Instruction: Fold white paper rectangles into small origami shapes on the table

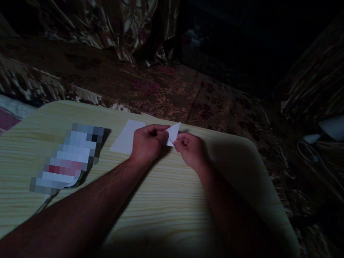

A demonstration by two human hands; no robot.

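Note:
A small piece of white paper (174, 130) with a pointed upper corner, apparently folded, is held between my two hands over the far part of the table. My left hand (147, 142) pinches its left side, thumb and fingers closed on it. At its lower right edge, the fingers of my right hand (190, 149) are closed in a pinch. A thin dark line crosses the paper between the fingertips; whether it is a fold edge or a strand I cannot tell. Another white sheet (124, 136) lies flat on the table, partly behind my left hand.
The pale wood-grain table (157, 214) has rounded corners. A blurred-out object (66, 159) with a cable lies at its left. Beyond are a patterned cloth-covered seat (165, 88) and draped curtains (129, 7). A white lamp-like object (342, 126) with a cord is at right.

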